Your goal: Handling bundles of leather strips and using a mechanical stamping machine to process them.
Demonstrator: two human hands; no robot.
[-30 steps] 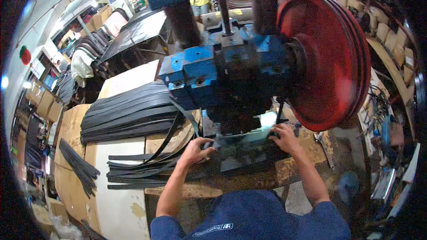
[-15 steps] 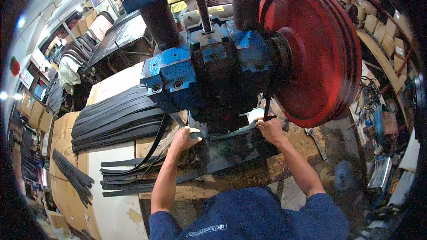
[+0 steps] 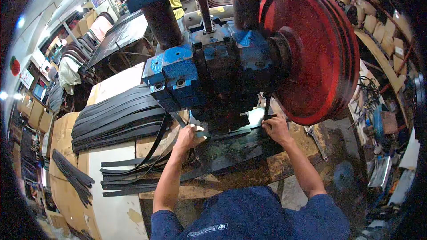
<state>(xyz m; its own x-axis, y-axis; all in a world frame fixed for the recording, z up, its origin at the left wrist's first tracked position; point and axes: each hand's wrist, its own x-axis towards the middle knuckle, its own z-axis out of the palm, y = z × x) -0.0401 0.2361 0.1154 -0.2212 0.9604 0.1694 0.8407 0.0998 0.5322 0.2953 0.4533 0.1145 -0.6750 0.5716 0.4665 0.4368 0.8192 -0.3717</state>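
Observation:
In front of me is a heavy blue press [image 3: 218, 62] with a big red flywheel [image 3: 307, 53] on its right. My left hand [image 3: 187, 138] is closed at the left of the press bed, pale coverings on its fingertips. A dark strap [image 3: 156, 140] runs beside that hand; whether the fingers pinch it is hard to see. My right hand [image 3: 276, 129] is closed at the right of the bed, fingers curled by a small dark piece below a thin upright rod [image 3: 267, 105]. What it grips is hidden. Between my hands lies the dark bed plate [image 3: 229, 155], under the press head.
Long black straps [image 3: 120, 115] lie piled on cardboard at the left, with shorter straps [image 3: 122, 182] nearer me. A smaller bundle [image 3: 73, 178] sits further left. A wrench [image 3: 316, 142] rests at the right of the worn wooden bench [image 3: 204, 186]. Cables [image 3: 371, 89] hang far right.
My right hand has moved slightly to the right and my left hand a little to the right. Both stay closed. The flywheel's rim is blurred in both frames.

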